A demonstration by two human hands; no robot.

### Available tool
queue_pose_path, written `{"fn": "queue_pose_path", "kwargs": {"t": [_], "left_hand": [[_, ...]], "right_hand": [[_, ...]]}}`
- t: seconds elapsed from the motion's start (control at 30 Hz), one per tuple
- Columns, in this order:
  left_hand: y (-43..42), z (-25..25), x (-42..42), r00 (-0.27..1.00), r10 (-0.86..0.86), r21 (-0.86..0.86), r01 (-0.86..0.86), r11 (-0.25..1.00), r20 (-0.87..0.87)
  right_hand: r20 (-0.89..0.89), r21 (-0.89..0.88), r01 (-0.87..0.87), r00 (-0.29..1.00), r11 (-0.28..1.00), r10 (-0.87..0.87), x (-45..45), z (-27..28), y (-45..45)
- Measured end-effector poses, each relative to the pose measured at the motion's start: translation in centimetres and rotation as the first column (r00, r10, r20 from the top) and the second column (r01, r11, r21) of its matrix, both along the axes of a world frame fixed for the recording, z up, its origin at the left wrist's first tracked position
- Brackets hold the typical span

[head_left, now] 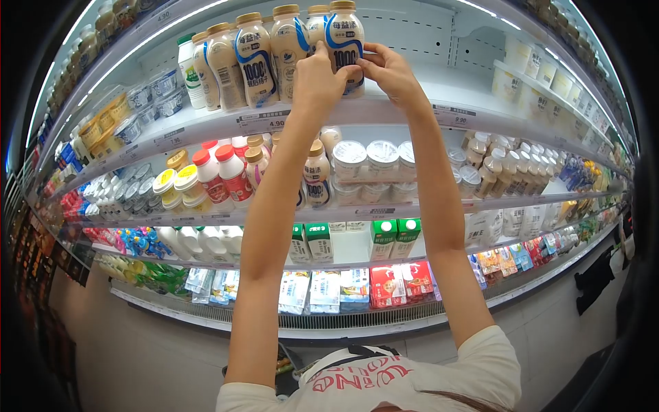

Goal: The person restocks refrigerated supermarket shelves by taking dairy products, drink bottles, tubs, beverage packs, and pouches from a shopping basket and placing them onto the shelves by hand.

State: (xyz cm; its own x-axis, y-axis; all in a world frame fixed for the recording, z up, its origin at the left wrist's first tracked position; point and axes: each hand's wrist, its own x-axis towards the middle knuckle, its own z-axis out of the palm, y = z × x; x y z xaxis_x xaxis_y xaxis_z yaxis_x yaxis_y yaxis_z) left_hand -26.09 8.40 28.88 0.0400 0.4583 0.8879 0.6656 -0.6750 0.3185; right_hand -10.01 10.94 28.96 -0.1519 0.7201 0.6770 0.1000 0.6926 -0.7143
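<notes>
On the upper shelf, my left hand (320, 79) and my right hand (392, 74) both hold one yogurt drink bottle (344, 29). This bottle stands upright, beige with a gold cap and a blue stripe, at the right end of a group of matching bottles (257, 65). My left thumb presses its front while the index finger points up along its left side. From the right, my other thumb rests on the front and the fingers bend around the side; their tips are partly hidden. A white bottle with a green cap (191, 75) stands at the group's left end.
Yogurt cups (163, 84) sit left on the same shelf (432, 103), and tubs in a clear bin (508, 81) at right. Below my arms are red-capped bottles (233, 172), stacked white-lidded cups (350, 156), green milk cartons (383, 237) and red packs (388, 285).
</notes>
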Motion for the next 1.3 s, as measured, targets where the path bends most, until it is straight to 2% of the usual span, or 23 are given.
{"fn": "queue_pose_path", "kwargs": {"t": [0.07, 0.17, 0.23, 0.33, 0.37, 0.53, 0.57, 0.63, 0.7, 0.77, 0.83, 0.87, 0.9, 0.93, 0.97, 1.0, 1.07, 1.13, 1.17, 1.2, 1.23, 1.27, 1.3], "left_hand": [[-1.9, -1.4, 0.2, 0.988, 0.155, 0.213, -0.153, 0.965, 0.006], [-4.1, -3.5, -0.6, 0.995, 0.009, 0.032, -0.012, 0.999, 0.096], [-4.6, -4.5, -0.8, 0.996, 0.029, 0.056, -0.034, 0.998, 0.088], [-3.7, -5.5, -0.9, 0.995, 0.041, 0.152, -0.054, 0.987, 0.092], [-3.3, -5.7, -1.0, 0.995, 0.044, 0.192, -0.062, 0.979, 0.094], [-4.3, -6.0, -1.9, 0.994, 0.034, 0.104, -0.045, 0.994, 0.104], [-5.4, -6.5, -2.2, 0.992, 0.029, 0.067, -0.038, 0.997, 0.125], [-8.5, -8.7, -3.3, 0.990, 0.057, 0.042, -0.063, 0.997, 0.133], [-13.4, -12.0, -5.7, 0.982, 0.134, -0.018, -0.133, 0.991, 0.136], [-19.8, -17.7, -8.2, 0.957, 0.259, -0.204, -0.231, 0.951, 0.127], [-26.5, -25.5, -11.5, 0.889, 0.454, -0.461, -0.383, 0.801, 0.051], [-30.7, -29.3, -12.4, 0.803, 0.588, -0.656, -0.495, 0.569, -0.096], [-35.5, -34.5, -13.4, 0.700, 0.664, -0.712, -0.604, 0.357, -0.262], [-40.3, -38.3, -13.6, 0.541, 0.680, -0.756, -0.655, -0.029, -0.494], [-45.5, -41.4, -13.6, 0.437, 0.576, -0.711, -0.557, -0.429, -0.691], [-50.3, -44.0, -13.3, 0.355, 0.480, -0.595, -0.415, -0.688, -0.802], [-58.4, -48.6, -11.2, 0.065, 0.409, -0.414, -0.153, -0.897, -0.910], [-63.2, -51.5, -9.0, -0.207, 0.534, -0.544, -0.012, -0.839, -0.820], [-63.1, -49.8, -8.8, -0.256, 0.687, -0.720, 0.060, -0.691, -0.680], [-66.8, -56.1, -8.9, -0.315, 0.931, -0.904, -0.317, -0.286, -0.184], [-67.3, -58.5, -9.2, -0.305, 0.951, -0.799, -0.556, -0.228, -0.059], [-66.6, -58.2, -9.6, -0.416, 0.899, -0.767, -0.529, -0.364, -0.140], [-66.8, -59.2, -10.2, -0.465, 0.883, -0.740, -0.568, -0.360, -0.073]], "right_hand": [[0.079, -0.052, -0.050, 0.995, 0.997, 0.054, 0.7, 0.1, 0.2], [0.196, -0.051, -0.036, 0.980, 0.998, 0.045, 0.5, 0.0, 0.2], [0.242, -0.006, 0.026, 0.970, 1.000, -0.024, -0.2, 0.1, 0.4], [0.364, 0.056, 0.226, 0.903, 0.973, -0.230, -1.7, 0.4, -0.5], [0.365, 0.054, 0.221, 0.903, 0.974, -0.225, -1.9, 0.4, -0.6], [0.359, 0.081, 0.188, 0.911, 0.979, -0.204, -2.6, 0.4, -0.9], [0.353, 0.132, 0.301, 0.876, 0.944, -0.329, -2.6, 0.3, -1.2], [0.326, 0.239, 0.484, 0.776, 0.842, -0.539, -3.3, -0.1, -4.5], [0.034, 0.409, 0.499, 0.828, 0.764, -0.560, -3.1, -2.6, -7.6], [-0.183, 0.325, 0.410, 0.911, 0.852, -0.369, -3.7, -6.5, -13.1], [-0.247, 0.300, 0.242, 0.954, 0.923, -0.169, -4.1, -14.3, -16.6], [-0.192, 0.248, 0.096, 0.980, 0.964, -0.048, -4.3, -19.2, -18.0], [-0.069, 0.153, -0.097, 0.992, 0.984, 0.109, -5.0, -23.5, -19.2], [0.090, -0.172, -0.196, 0.973, 0.966, 0.213, -6.1, -27.0, -20.7], [0.183, -0.420, -0.259, 0.915, 0.870, 0.361, -7.5, -30.6, -21.8], [0.241, -0.565, -0.311, 0.823, 0.764, 0.514, -8.4, -34.8, -22.6], [0.356, -0.679, -0.334, 0.628, 0.653, 0.692, -9.8, -44.7, -24.2], [0.490, -0.674, -0.436, 0.341, 0.597, 0.802, -10.9, -50.6, -26.7], [0.456, -0.731, -0.471, 0.203, 0.495, 0.866, -12.0, -52.1, -28.2], [0.354, -0.795, -0.466, 0.164, 0.389, 0.921, -13.0, -52.6, -30.0], [0.296, -0.820, -0.489, 0.081, 0.297, 0.952, -14.1, -53.7, -31.8], [0.356, -0.766, -0.587, -0.045, 0.263, 0.934, -15.2, -54.3, -33.3], [0.361, -0.770, -0.603, -0.146, 0.206, 0.921, -16.1, -55.3, -35.0]]}}
